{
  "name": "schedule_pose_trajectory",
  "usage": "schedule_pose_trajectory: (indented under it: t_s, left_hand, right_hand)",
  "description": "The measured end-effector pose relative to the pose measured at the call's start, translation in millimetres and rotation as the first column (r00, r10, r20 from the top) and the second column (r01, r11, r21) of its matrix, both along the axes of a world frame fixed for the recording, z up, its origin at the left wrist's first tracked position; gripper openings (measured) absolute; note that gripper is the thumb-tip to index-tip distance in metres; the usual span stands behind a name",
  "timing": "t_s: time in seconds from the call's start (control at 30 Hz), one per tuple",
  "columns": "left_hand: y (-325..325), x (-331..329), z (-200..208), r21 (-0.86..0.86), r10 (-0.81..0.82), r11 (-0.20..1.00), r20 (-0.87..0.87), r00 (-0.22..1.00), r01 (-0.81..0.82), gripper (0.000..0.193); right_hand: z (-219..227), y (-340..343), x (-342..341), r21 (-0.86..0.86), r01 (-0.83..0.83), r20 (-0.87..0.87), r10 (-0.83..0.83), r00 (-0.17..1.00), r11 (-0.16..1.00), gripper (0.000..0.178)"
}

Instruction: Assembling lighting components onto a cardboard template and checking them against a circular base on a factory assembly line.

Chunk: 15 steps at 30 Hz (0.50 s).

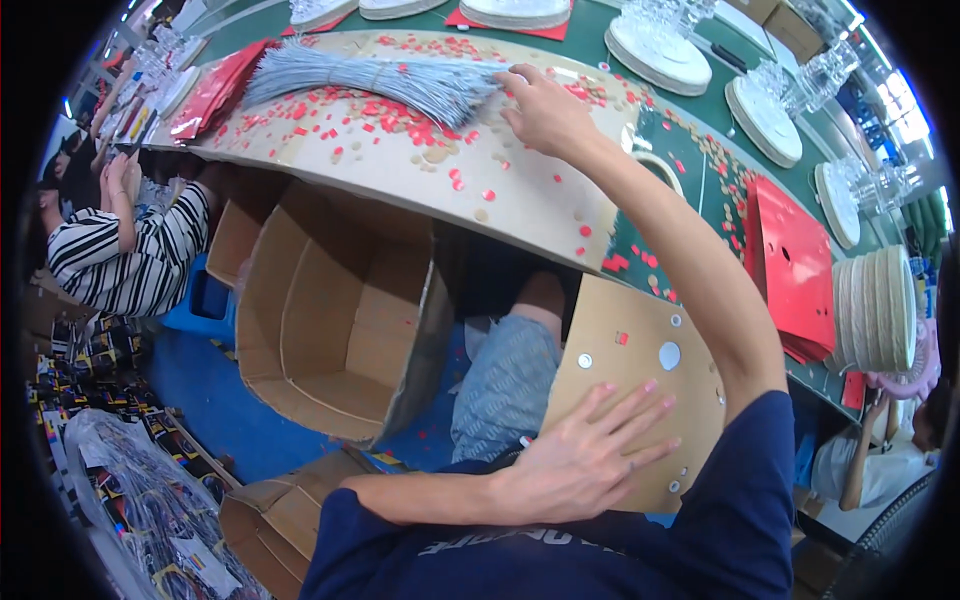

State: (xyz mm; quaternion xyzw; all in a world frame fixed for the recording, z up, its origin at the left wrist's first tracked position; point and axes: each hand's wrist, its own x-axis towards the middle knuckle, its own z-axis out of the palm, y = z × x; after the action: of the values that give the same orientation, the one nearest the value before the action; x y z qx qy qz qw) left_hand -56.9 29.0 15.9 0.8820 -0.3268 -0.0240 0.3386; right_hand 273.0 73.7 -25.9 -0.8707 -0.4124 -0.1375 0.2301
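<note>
My left hand (590,462) lies spread over a brown cardboard sheet (640,360) resting against my lap. The sheet has punched holes, one large and several small, and a small red piece shows in one of them. My right hand (548,108) reaches across the table to the right end of a bundle of thin grey wires (370,82). Its fingertips are at the wire ends, with thumb and forefinger apart. Whether a single wire lies between the fingers is too small to see.
Red and tan punched-out scraps (458,180) litter the board on the green table. Red punched sheets (790,265) stack at right, others at left. White round bases with clear parts (655,50) line the back. A large open carton (340,310) stands below. Other people sit left and right.
</note>
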Motion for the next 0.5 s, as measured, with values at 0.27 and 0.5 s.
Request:
schedule_pose_trajectory:
  t_s: [0.27, 0.5]
  left_hand:
    - [9, 2, -2, -0.091, -0.041, 0.995, -0.102, 0.994, 0.032, 0.078]
    - [16, 11, 3, -0.042, -0.094, 0.995, -0.096, 0.991, 0.090, 0.074]
  right_hand:
    - [-3, 33, 43, 0.143, -0.062, -0.208, 0.092, 0.974, 0.988, 0.015]
    - [-4, 29, 60, 0.217, -0.090, -0.307, 0.156, 0.939, 0.972, 0.014]
